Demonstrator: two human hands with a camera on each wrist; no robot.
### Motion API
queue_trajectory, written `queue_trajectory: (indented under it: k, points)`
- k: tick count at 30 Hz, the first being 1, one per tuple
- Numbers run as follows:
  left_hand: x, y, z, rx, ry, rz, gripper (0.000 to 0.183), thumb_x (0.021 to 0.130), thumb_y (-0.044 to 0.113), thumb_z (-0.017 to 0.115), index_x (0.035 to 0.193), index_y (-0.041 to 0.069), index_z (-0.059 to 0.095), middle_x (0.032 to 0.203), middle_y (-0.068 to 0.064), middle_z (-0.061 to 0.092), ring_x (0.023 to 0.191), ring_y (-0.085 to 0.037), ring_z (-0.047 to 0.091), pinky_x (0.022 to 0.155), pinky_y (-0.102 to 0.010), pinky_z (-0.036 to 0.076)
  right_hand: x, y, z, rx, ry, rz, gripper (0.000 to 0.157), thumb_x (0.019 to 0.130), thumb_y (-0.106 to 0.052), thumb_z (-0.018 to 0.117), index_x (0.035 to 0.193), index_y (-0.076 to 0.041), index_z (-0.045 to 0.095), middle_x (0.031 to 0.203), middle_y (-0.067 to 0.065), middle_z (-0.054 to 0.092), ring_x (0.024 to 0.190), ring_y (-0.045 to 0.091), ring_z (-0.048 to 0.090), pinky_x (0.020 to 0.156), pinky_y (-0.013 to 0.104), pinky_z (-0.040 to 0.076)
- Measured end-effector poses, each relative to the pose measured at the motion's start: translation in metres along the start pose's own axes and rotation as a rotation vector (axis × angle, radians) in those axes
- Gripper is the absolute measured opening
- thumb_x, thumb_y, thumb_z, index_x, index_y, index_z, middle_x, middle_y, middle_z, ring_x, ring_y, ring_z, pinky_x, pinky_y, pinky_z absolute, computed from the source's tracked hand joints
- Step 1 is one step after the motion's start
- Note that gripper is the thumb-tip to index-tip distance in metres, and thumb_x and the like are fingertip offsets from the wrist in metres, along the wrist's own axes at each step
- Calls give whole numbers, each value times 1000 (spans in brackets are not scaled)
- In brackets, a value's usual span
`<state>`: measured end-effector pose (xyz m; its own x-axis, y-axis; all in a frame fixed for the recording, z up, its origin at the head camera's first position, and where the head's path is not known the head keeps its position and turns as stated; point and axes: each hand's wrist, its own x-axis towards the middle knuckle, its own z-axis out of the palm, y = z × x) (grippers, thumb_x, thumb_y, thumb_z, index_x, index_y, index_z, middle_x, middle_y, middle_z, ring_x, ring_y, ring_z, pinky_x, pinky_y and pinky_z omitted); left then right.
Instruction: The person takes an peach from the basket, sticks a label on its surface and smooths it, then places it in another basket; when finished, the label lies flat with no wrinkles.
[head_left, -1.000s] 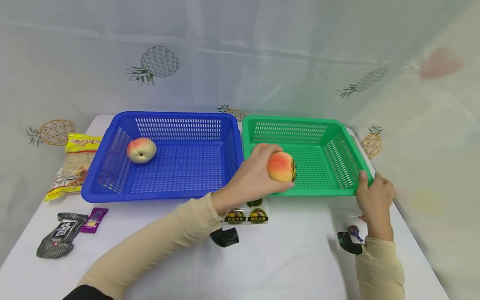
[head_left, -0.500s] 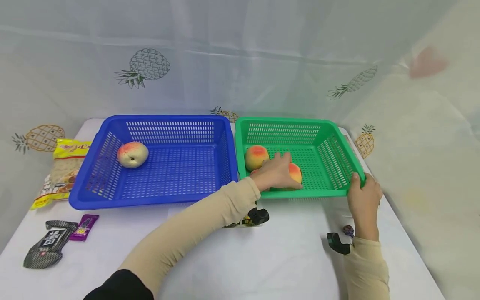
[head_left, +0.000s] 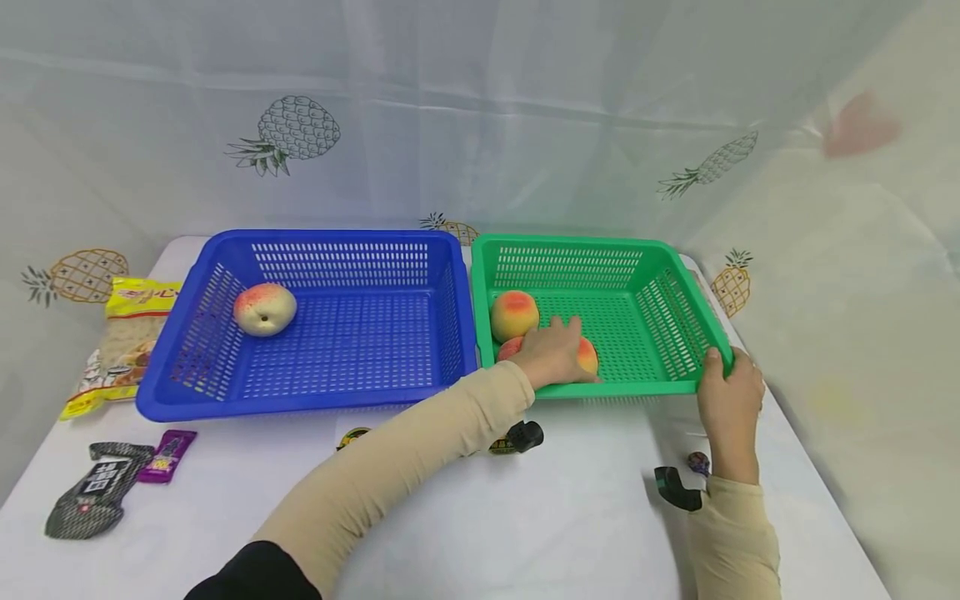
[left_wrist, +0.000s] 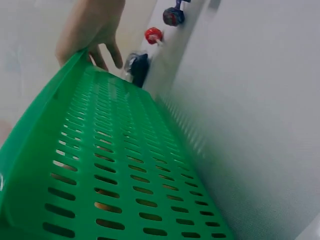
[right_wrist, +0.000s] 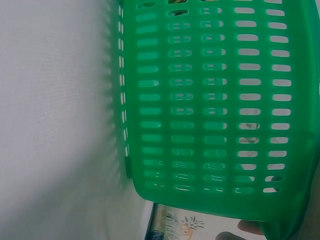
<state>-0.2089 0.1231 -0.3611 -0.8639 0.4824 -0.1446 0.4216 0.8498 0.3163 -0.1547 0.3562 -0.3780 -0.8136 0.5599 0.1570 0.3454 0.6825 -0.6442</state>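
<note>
My left hand [head_left: 555, 350] reaches into the green basket [head_left: 652, 386] near its front wall. Its fingers and thumb straddle a red-yellow peach [head_left: 588, 357], whose left part the hand covers. Two more peaches lie by the basket's left wall: one whole in sight [head_left: 514, 315], the other [head_left: 510, 347] partly behind the hand. At the front right corner my right hand [head_left: 731, 408] grips the rim, thumb on the inner side. The left wrist view shows this same right hand [left_wrist: 95, 30] beyond the slotted wall. Fingertips [right_wrist: 250, 227] show under the basket's edge in the right wrist view.
A blue basket [head_left: 307, 406] on the left holds a pale pink peach [head_left: 265, 309]. Left of it lie a yellow snack bag [head_left: 123, 346], a purple packet [head_left: 167, 456] and a black packet [head_left: 97, 492]. Lollipops [left_wrist: 153, 35] lie near the right wrist.
My left hand has lowered the peach from above the green basket down into it, then shifted it slightly left. The right hand keeps its grip on the rim. The head view has shifted a little.
</note>
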Motion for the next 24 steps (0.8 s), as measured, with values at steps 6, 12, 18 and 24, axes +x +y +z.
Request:
queue_trajectory:
  k: [6,12,18,24]
  points:
    - [-10,-8,-13,3,-17,-10,91,68,68,55,137,15,27,132,-10,40,105,-21,53,65,-33,50,1,-8,3,4,3,-14,53,93,-34,30,132,1,35,124,28,41,117,43,31,91,57,23]
    - [-64,-39,-56,-204,97,82,68,78,58,53,130,17,40,126,-3,44,96,-14,52,71,-30,48,-1,-10,6,13,-16,-8,54,93,-36,30,133,0,34,126,27,40,118,43,30,92,56,22]
    - [-165,-119,-93,-270,323,-16,66,77,60,52,127,18,43,123,-2,44,110,-17,44,90,-38,41,-9,-8,6,23,-20,-14,53,93,-35,31,131,2,36,124,28,41,117,44,31,91,57,22]
    - [-234,-203,-74,-149,502,-253,72,78,54,57,124,2,42,124,-26,37,113,-42,34,88,-58,30,-10,-6,-5,-26,-107,11,60,94,-39,23,137,3,22,132,33,26,124,46,17,94,59,19]
